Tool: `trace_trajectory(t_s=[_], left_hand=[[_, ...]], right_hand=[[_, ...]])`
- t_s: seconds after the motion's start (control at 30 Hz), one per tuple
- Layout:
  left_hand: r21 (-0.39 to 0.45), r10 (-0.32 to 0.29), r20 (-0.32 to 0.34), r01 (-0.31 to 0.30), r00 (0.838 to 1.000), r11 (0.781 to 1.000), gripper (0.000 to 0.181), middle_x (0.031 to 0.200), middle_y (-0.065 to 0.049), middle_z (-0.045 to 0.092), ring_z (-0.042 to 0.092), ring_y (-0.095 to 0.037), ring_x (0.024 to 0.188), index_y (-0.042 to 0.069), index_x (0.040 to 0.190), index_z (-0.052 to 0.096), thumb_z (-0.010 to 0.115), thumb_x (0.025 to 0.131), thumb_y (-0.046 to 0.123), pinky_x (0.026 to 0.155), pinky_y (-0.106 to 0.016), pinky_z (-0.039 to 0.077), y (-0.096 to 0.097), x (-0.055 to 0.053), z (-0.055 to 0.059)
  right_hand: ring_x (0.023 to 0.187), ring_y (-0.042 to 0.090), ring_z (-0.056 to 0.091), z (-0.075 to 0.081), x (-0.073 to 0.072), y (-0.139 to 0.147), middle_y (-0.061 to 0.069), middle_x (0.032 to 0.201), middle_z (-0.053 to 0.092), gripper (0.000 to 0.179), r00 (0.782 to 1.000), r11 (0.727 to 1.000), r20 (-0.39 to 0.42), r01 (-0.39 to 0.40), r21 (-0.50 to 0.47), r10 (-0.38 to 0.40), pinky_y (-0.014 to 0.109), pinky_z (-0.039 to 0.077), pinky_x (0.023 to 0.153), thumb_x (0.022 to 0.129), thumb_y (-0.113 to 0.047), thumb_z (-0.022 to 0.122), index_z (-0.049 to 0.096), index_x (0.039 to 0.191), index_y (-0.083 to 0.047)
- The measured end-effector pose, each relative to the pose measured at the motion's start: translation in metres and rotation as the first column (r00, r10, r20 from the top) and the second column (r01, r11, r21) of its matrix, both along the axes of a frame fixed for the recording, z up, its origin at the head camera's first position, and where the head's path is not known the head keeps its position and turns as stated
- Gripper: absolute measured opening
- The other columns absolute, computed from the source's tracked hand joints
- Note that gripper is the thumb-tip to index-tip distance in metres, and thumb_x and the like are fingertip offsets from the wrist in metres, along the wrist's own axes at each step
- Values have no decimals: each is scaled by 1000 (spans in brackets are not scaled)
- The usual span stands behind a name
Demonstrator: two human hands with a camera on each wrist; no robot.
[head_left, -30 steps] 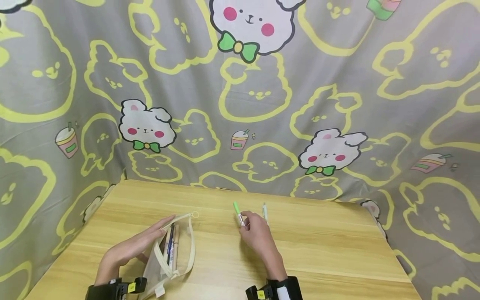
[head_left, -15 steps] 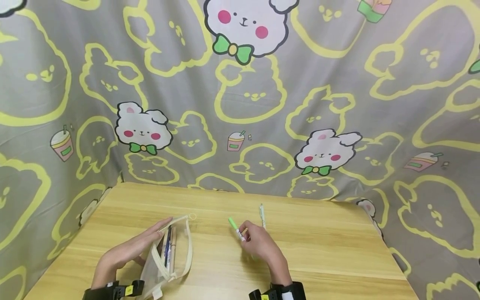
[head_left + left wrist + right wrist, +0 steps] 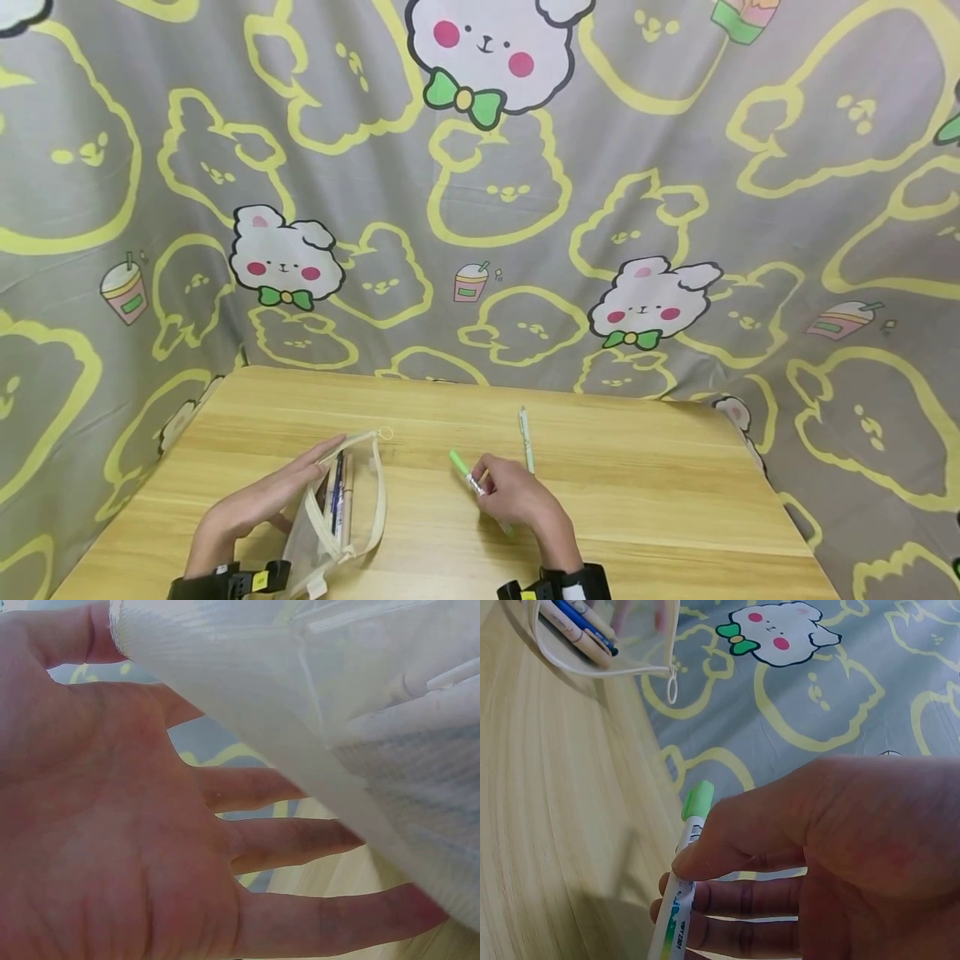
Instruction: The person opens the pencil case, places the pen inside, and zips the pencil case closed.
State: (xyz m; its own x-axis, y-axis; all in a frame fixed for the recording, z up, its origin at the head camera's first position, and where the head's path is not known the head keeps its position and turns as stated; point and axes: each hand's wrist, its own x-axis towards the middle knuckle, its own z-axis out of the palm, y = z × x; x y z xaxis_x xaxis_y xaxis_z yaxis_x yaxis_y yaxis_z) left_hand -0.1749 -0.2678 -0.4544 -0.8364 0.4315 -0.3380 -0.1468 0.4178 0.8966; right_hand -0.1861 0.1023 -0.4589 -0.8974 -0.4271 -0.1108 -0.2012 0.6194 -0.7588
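Note:
A marker with a light green cap (image 3: 459, 462) and a white printed barrel (image 3: 676, 919) is held by my right hand (image 3: 517, 492), pinched between thumb and fingers, tilted above the wooden table. My left hand (image 3: 262, 500) lies along the left side of a translucent zip pouch (image 3: 378, 500), its fingers (image 3: 292, 844) straight and passing behind the mesh. The pouch's mouth stands open, with several pens (image 3: 341, 500) inside, one of them dark blue. Part of the left fingers is hidden by the pouch. A pale green pen (image 3: 526, 437) lies on the table just beyond my right hand.
The wooden table (image 3: 660, 492) ends at a grey curtain (image 3: 420, 292) with yellow cartoon outlines, at the back and both sides. A ring zip pull (image 3: 386, 433) sticks out at the pouch's far corner. Bare table lies between pouch and right hand.
My right hand has brought the green-capped marker nearer and slightly left, away from the pale green pen. The left hand and pouch keep nearly the same place; the head view has shifted slightly.

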Motion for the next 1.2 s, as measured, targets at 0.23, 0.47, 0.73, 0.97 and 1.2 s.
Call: trace_trajectory(t_s=[0.23, 0.47, 0.73, 0.97, 1.2], left_hand=[[8, 2, 10, -2, 1000, 1000, 65, 167, -27, -13, -5, -70, 141, 16, 167, 6, 33, 112, 40, 74, -83, 46, 2, -1, -1], [6, -3, 2, 3, 1000, 1000, 65, 167, -27, -13, -3, -69, 142, 16, 167, 6, 32, 112, 41, 74, -82, 46, 4, 0, -1], [-4, 1, -19, -1, 1000, 1000, 65, 168, -27, -9, 1, -69, 142, 16, 167, 10, 34, 112, 40, 72, -81, 48, 9, 0, -1], [-9, 13, -39, -14, 999, 1000, 63, 167, -28, -5, 5, -71, 140, 15, 166, 13, 35, 112, 39, 70, -81, 48, 11, 1, 1], [-9, 13, -41, -13, 999, 1000, 63, 168, -27, -4, 8, -71, 140, 16, 166, 14, 35, 112, 39, 70, -79, 49, 11, 1, 2]], right_hand=[[66, 13, 53, 2, 1, -5, 3, 83, 61, 25, 999, 998, -14, -48, -30, 47, 24, 44, 53, 86, 7, 67, 65, 109, -2], [67, 8, 54, 3, 4, -21, 0, 85, 62, 28, 996, 995, -27, -85, -49, 84, 22, 45, 56, 85, 6, 67, 69, 112, -3], [69, 4, 56, -1, 11, -50, -6, 82, 62, 28, 988, 985, -46, -148, -87, 144, 20, 49, 61, 85, 7, 66, 72, 112, -1], [76, 6, 62, -10, 20, -87, -2, 87, 66, 34, 999, 971, -32, -19, -240, 11, 18, 55, 67, 85, 7, 67, 70, 118, 5], [104, 22, 72, -9, 27, -111, 17, 121, 71, 40, 997, 858, 70, 19, -513, 19, 22, 58, 81, 94, 2, 62, 62, 134, 5]])
